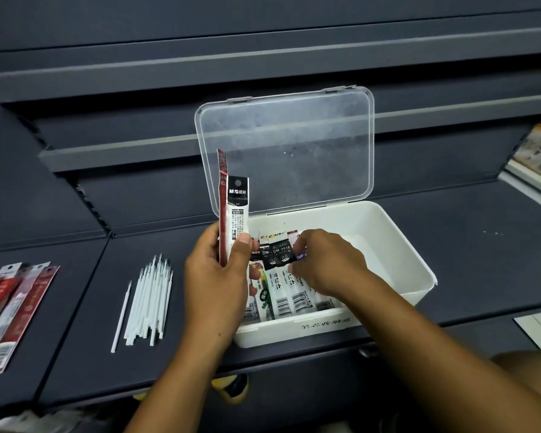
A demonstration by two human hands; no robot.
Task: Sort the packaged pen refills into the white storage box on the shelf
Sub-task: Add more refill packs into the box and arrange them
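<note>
1. Currently, a white box [388, 245] is sitting open on the dark shelf [481, 245], with printing showing on its near wall.
2. Its clear lid [288, 151] is standing upright along the far edge of the box.
3. Boxed packs [291, 295] of refills are lying side by side in the left half of the box, black tops pointing toward its far wall.
4. A left hand [219, 276] is hovering over the left wall of the box, gripping two packs upright between thumb and fingers.
5. Of these two, the white pack [237, 210] with a black top is facing the camera. The red pack [222, 195] is standing just beside it, rising higher above the box.
6. A right hand [328, 264] is reaching into the box, fingers curling and pinching the black top of a boxed pack.
7. Loose refills [147, 298], thin white sticks, are lying bunched on the shelf, left of the box.
8. Shelf packs [10, 310], red and silver, are lying fanned well to the left of the box.
</note>
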